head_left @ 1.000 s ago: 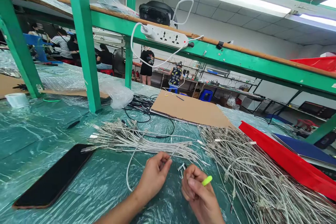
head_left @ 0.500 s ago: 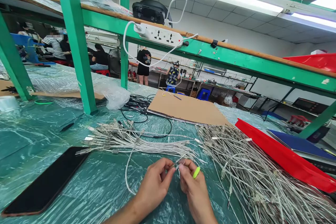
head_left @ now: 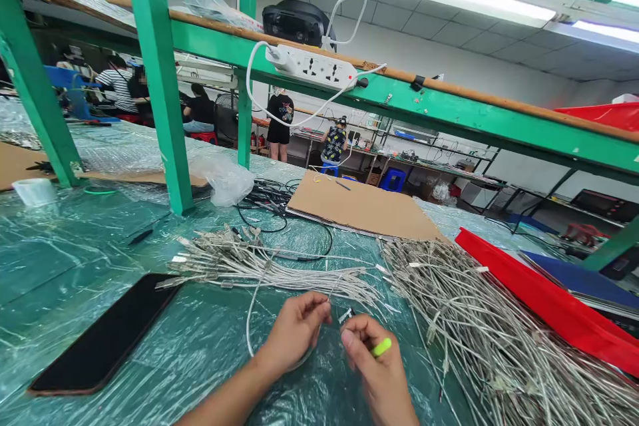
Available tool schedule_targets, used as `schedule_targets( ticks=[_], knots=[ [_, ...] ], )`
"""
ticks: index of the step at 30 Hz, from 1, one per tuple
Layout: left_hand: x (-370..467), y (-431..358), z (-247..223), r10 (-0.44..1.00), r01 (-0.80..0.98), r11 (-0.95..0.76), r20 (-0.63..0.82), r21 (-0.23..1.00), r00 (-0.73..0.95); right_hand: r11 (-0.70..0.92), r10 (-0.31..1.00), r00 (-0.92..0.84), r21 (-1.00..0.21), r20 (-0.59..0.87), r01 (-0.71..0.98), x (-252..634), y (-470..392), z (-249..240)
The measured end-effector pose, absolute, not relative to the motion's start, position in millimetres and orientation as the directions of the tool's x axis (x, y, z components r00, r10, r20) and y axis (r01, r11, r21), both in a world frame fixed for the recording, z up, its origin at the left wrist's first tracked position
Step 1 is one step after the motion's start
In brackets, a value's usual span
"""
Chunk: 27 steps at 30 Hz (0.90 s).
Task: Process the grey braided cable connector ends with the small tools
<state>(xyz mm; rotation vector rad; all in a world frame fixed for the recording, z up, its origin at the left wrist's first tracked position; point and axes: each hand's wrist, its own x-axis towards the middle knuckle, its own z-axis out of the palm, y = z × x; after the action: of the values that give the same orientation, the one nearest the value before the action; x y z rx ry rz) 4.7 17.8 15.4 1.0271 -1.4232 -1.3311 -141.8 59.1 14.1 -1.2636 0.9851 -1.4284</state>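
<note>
My left hand (head_left: 299,326) is closed in a pinch on the end of a white cable (head_left: 251,319), whose thin wire tip pokes up from the fingertips. That cable loops from the bundle down behind my left wrist. Just right of it, my right hand (head_left: 372,349) is closed around a small tool (head_left: 382,347) with a bright yellow-green handle end. Its dark and metal tip (head_left: 347,315) shows beyond the fingers; the exact kind is unclear. A small gap separates the hands. Behind them lies a bundle of white cables (head_left: 299,276) with clear-looking connector ends at the left.
A large cable pile (head_left: 479,306) fills the right side beside a red tray (head_left: 539,299). A black phone (head_left: 107,336) lies at left. Cardboard (head_left: 364,206) and black cables (head_left: 272,196) lie farther back. A green frame (head_left: 160,80) carries a power strip (head_left: 314,66). People are in the background.
My hands have moved apart; the right hand has shifted right and down, so the tool's tip now shows. The camera view has turned slightly left.
</note>
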Motion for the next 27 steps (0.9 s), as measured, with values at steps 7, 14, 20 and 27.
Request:
schedule_targets(
  ticks=[7, 14, 20, 27],
  knots=[
    [4.4, 23.5, 25.4, -0.913, 0.185, 0.010, 0.085, 0.983, -0.400, -0.111, -0.990, -0.098, -0.985, 0.098, 0.135, -151.4, 45.0, 13.2],
    [2.2, 27.0, 26.1, -0.874, 0.161, 0.009, 0.086, 0.987, -0.479, -0.124, -0.987, -0.116, -0.989, 0.114, 0.077, -144.4, 50.2, 16.9],
    [2.0, 29.2, 26.1, -0.850, 0.133, 0.001, 0.071, 0.991, -0.522, -0.112, -0.990, -0.096, -0.991, 0.105, 0.071, -146.6, 49.7, 19.1],
    [0.6, 29.3, 26.7, -0.851, 0.133, -0.031, 0.043, 0.991, -0.524, -0.114, -0.990, -0.086, -0.993, 0.110, 0.044, -151.9, 45.4, 9.8]
  ],
)
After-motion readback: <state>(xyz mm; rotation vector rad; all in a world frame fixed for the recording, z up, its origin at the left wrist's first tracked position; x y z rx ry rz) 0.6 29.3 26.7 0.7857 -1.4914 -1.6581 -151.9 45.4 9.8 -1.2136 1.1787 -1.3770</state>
